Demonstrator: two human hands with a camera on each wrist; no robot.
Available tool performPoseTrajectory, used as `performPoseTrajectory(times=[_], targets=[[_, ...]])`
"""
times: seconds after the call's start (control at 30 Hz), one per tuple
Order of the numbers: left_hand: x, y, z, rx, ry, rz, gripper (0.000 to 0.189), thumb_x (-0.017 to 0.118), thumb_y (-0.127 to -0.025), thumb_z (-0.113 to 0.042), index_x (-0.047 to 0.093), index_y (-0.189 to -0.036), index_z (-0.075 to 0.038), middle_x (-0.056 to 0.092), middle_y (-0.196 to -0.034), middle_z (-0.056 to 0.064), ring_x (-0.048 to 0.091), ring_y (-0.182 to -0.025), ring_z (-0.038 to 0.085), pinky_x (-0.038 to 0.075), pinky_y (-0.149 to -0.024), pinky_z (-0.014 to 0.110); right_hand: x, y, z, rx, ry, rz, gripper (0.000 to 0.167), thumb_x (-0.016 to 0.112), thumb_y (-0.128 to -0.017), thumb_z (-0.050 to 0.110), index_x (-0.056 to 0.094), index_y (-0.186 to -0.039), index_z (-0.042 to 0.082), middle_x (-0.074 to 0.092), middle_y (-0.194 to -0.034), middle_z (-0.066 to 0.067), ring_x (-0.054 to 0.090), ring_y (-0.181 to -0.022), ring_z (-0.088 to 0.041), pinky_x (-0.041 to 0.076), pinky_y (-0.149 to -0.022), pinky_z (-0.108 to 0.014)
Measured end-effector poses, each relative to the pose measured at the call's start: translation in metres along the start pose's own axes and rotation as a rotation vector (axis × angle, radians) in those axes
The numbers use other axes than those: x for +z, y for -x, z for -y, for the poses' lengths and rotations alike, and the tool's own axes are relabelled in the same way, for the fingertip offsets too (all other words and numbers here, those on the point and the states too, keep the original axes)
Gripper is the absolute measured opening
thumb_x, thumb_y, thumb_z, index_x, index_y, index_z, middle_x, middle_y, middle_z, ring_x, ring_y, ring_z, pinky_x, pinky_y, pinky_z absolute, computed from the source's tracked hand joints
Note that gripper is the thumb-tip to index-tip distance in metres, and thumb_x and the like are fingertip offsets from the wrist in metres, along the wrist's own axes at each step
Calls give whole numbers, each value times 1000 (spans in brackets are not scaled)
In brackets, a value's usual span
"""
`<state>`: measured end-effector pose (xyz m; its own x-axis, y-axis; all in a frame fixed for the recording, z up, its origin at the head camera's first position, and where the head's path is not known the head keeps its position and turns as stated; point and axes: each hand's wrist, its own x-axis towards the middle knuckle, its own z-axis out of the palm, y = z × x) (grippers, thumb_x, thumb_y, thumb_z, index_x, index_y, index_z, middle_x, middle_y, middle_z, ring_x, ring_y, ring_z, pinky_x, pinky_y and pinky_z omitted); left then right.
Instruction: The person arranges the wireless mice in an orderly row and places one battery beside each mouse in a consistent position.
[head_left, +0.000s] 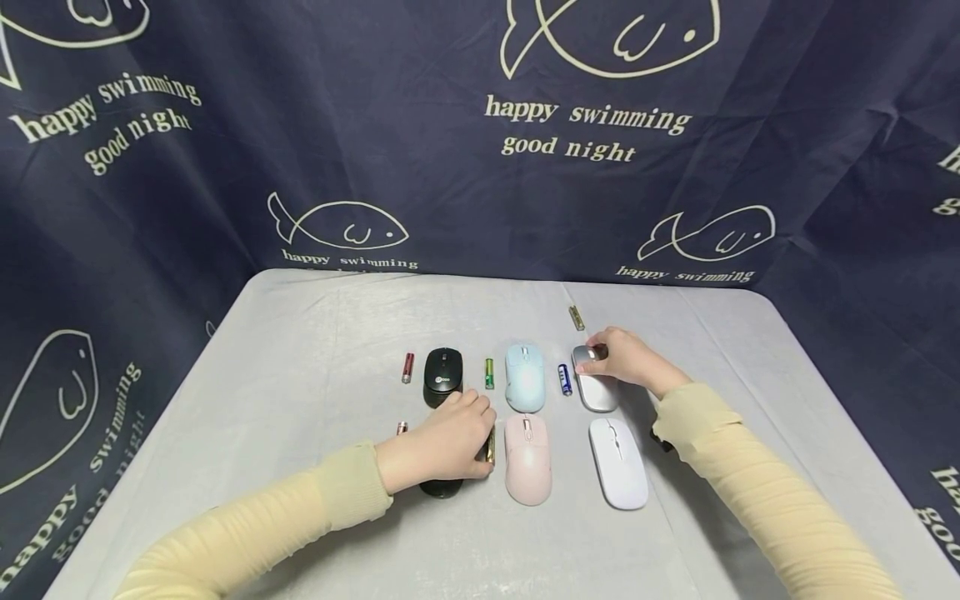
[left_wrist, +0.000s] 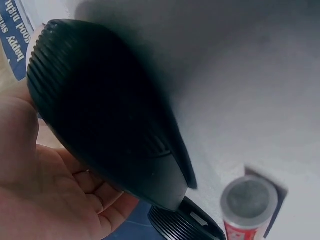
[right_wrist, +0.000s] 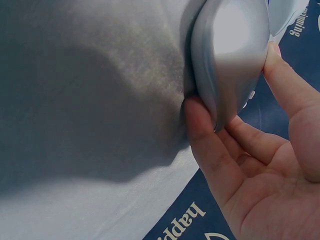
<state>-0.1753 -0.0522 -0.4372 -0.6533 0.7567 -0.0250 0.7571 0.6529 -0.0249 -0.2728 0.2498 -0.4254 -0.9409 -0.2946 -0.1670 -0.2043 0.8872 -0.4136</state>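
My left hand reaches over a black mouse. Its thumb and fingertips close on the ends of a gold battery on that mouse's right; in the left wrist view the mouse hides this grip. With thumb and fingers, my right hand grips the front end of a silver mouse, low at the grey cloth. Left of that mouse lies a blue battery; another gold battery lies behind it. A red battery stands out beside the near black mouse.
A second black mouse, a light blue mouse, a pink mouse and a white mouse are set in rows on the table. A green battery and another red battery lie between them. Dark fish-print curtains surround the table.
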Motion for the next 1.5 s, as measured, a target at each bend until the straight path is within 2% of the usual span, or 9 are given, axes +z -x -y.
performPoseTrajectory(times=[0.3, 0.53, 0.73, 0.9, 1.1, 1.3, 1.5], targets=[[-1, 0, 1, 0, 10, 3, 59, 67, -74, -56, 62, -106, -6, 56, -97, 2, 45, -92, 17, 35, -74, 28, 1, 0, -1, 1, -8, -4, 60, 74, -80, 33, 58, -120, -9, 57, -119, -26, 50, -114, -42, 39, -98, -52], [-8, -1, 2, 5, 43, -4, 62, 70, -72, -56, 62, -106, -6, 57, -97, 2, 46, -91, 17, 36, -73, 27, 0, 0, 0, -1, -12, -2, 60, 74, -81, 33, 57, -120, -9, 57, -119, -26, 50, -115, -42, 39, -99, -52], [-20, -6, 5, 2, 93, -28, 53, 72, -71, -53, 61, -98, -9, 57, -95, 0, 44, -87, 15, 34, -70, 26, -1, 0, 0, -7, 0, -2, 59, 74, -80, 33, 58, -120, -9, 57, -119, -27, 50, -114, -43, 39, -99, -53], [-33, -15, 12, -27, 121, -21, 50, 71, -73, -50, 61, -100, -9, 56, -97, -1, 42, -87, 15, 35, -73, 27, 0, 0, 0, -10, 9, -3, 59, 74, -80, 33, 58, -120, -9, 57, -119, -27, 50, -114, -43, 39, -98, -53], [-44, -30, 19, -55, 145, -10, 53, 71, -74, -48, 62, -107, -8, 57, -104, 1, 45, -94, 17, 39, -83, 31, 0, -2, 0, -3, 8, -4, 60, 74, -81, 33, 58, -120, -9, 56, -120, -28, 49, -116, -44, 39, -99, -53], [-51, -48, 24, -67, 148, -18, 52, 71, -76, -46, 60, -108, -7, 55, -103, 1, 44, -94, 17, 38, -81, 30, -1, 0, 0, -18, 16, -19, 59, 74, -80, 32, 58, -119, -10, 57, -117, -27, 51, -113, -44, 39, -98, -53], [-59, -64, 30, -82, 149, -37, 55, 70, -78, -46, 59, -113, -6, 57, -109, 4, 44, -97, 19, 38, -82, 32, -1, 1, 1, -21, 18, -23, 58, 74, -80, 32, 58, -118, -10, 57, -117, -27, 51, -113, -44, 39, -98, -54]])
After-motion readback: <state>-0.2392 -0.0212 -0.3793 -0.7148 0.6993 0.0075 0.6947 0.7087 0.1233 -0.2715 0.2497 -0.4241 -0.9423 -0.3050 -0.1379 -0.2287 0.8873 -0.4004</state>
